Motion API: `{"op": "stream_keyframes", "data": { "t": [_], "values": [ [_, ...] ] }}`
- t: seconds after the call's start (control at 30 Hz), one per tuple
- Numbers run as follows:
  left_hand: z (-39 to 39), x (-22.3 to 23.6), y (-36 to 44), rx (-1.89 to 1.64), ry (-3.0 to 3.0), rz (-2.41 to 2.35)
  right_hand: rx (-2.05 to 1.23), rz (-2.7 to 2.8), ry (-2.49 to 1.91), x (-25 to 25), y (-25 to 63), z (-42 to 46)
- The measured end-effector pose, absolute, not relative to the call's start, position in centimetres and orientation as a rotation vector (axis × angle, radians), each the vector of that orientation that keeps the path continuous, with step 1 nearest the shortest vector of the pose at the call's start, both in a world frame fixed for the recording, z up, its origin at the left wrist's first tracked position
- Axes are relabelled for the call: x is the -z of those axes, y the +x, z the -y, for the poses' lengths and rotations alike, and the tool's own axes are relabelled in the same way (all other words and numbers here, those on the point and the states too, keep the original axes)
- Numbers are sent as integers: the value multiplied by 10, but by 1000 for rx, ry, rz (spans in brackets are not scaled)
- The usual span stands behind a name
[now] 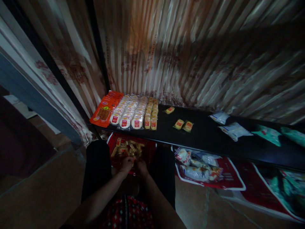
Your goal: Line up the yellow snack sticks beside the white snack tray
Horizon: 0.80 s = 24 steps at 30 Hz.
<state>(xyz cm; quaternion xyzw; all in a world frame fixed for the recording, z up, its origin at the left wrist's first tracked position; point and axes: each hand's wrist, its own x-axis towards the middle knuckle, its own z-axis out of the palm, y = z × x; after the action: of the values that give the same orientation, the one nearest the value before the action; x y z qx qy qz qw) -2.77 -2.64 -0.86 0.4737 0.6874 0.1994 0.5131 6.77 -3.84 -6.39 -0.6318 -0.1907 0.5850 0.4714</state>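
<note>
A red basket (150,147) on the floor between my knees holds a loose heap of small gold-wrapped snack packets (133,148). At its near side my left hand (127,164) has its fingers curled together, with a bit of yellow by the fingertips that is too dim to name. My right hand (142,167) is close beside it, reaching into the basket, its fingers mostly hidden. On the black shelf above stand rows of yellow wrapped snacks (150,114), next to rows of round white wrapped crackers (130,111). Three single yellow packets (179,124) lie apart to the right.
An orange snack bag (105,109) lies at the left end of the black shelf (200,135). White packets (234,131) and green packets (268,134) lie further right. Below are more red baskets (230,178) with packaged food. A striped curtain (166,57) hangs behind.
</note>
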Motion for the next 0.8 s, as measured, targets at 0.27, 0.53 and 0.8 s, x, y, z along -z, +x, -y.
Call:
{"op": "stream_keyframes", "data": {
  "t": [0.27, 0.53, 0.8],
  "values": [
    [25, 9, -29, -594, 1054, -1631, -1397, 272, -1388, 54, 65, 36],
    [23, 13, -24, -613, 1086, -1629, -1340, 216, -1328, 43, 67, 35],
    [24, 9, -22, -602, 1126, -1648, -1373, 153, -1298, 39, 67, 35]
  ]
}}
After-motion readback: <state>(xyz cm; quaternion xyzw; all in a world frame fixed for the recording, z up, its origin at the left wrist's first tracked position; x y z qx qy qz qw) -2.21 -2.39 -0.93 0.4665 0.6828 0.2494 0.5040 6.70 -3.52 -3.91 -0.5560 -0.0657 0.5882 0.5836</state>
